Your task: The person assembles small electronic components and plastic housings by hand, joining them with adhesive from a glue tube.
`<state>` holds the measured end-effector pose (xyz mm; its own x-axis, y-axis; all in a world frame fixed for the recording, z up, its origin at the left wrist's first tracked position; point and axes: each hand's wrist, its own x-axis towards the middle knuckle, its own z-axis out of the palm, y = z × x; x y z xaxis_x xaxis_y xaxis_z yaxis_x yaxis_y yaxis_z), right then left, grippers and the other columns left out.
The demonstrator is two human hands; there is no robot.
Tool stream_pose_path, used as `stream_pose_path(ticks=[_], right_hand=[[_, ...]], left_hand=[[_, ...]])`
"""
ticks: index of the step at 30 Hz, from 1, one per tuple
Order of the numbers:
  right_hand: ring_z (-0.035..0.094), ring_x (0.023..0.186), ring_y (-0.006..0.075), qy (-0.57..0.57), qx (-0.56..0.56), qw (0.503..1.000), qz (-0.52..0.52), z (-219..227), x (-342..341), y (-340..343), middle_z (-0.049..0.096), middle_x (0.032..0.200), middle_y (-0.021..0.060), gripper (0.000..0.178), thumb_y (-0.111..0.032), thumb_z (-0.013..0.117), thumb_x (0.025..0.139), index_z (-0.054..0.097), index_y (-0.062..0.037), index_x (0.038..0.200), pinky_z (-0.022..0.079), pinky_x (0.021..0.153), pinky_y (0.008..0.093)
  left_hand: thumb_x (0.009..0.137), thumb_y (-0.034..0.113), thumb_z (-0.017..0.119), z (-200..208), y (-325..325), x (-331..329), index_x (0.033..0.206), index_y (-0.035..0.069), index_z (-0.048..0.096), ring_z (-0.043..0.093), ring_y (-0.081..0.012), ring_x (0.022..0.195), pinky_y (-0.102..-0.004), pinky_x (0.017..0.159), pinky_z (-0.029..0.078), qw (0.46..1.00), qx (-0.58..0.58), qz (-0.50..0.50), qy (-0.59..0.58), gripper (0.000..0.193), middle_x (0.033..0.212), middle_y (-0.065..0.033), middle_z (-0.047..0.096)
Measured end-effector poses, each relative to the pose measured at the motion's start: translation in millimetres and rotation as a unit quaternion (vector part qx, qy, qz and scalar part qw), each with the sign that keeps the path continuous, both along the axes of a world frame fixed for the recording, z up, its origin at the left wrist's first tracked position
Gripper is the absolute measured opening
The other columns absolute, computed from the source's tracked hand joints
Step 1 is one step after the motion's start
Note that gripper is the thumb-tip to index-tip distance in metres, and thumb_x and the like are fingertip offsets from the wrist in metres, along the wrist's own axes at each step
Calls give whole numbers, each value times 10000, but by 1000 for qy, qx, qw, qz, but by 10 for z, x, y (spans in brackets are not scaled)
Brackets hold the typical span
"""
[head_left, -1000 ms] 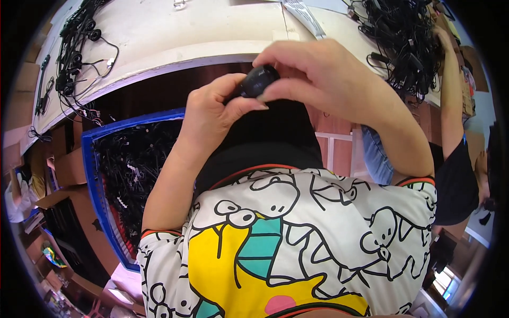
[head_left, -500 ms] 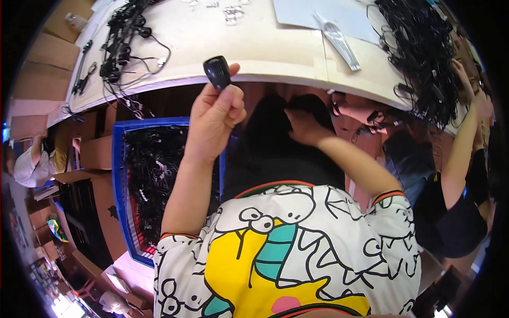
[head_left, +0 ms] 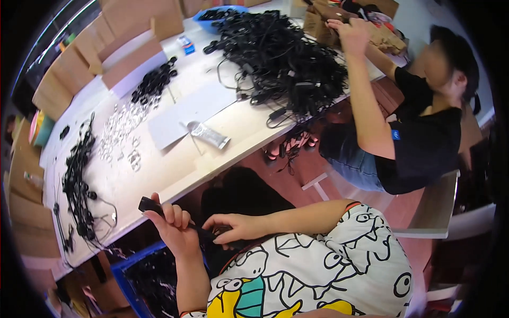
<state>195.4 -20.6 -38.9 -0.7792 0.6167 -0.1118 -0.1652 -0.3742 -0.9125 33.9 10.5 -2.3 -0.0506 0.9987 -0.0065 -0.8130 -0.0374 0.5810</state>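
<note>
My left hand (head_left: 177,230) is closed around a small black plastic piece (head_left: 150,204), whose blocky end sticks out past the thumb in front of the table edge. The rest of it is hidden by the fingers. Beside it, over my lap, my right hand (head_left: 238,228) has its fingers curled together; something dark lies at its fingertips, too dark against my black trousers to make out. On the table beyond lies a bundle of black cables (head_left: 79,180) at the left, and a silver-white tube (head_left: 209,135) rests by a pale sheet (head_left: 191,114).
A large heap of black cables (head_left: 286,63) covers the table's far right. Small clear pieces (head_left: 122,122) and black rings (head_left: 154,79) lie mid-table. A blue crate (head_left: 124,283) stands under the table edge. At right, a co-worker (head_left: 424,143) raises both arms by the heap.
The view has swung to the right and up, showing more table and the co-worker. My left hand still holds the black piece, and my right hand has come up beside it.
</note>
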Motion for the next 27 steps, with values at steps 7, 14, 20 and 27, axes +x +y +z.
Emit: stream_pose_path(ticks=[7, 14, 20, 27], right_hand=[[491, 670, 56, -173, 242, 914, -275, 1121, 1015, 500, 478, 891, 7, 263, -118, 546, 799, 539, -81, 1059, 422, 619, 192], [557, 925, 285, -542, 517, 365, -552, 2169, 2578, 1709, 581, 977, 129, 256, -225, 462, 779, 574, -144, 995, 449, 788, 387], [558, 939, 283, -687, 384, 327, -523, 1735, 3581, 2579, 589, 998, 132, 261, -178, 459, 759, 596, -122, 974, 452, 784, 400], [538, 993, 292, -717, 287, 412, -484, 1136, 4022, 3126, 582, 1020, 159, 303, -220, 514, 740, 603, -80, 994, 433, 836, 387]], left_hand=[[885, 320, 459, 379, 80, 380, 1311, 98, 262, 478, -138, 862, -269, 785, 396, 989, 50, -1, 138, 519, 1030, -50, 507], [867, 98, 477, 91, 1, 149, 1122, 18, 500, 469, -134, 777, -246, 689, 404, 975, 71, -57, 203, 268, 903, -66, 514], [862, 64, 466, -5, -57, -224, 1090, 12, 515, 469, -122, 742, -223, 653, 403, 962, 5, -1, 273, 239, 874, -65, 524], [868, 93, 483, -46, -64, -566, 1115, 25, 491, 487, -101, 732, -210, 635, 400, 959, -27, 30, 281, 256, 896, -47, 543]])
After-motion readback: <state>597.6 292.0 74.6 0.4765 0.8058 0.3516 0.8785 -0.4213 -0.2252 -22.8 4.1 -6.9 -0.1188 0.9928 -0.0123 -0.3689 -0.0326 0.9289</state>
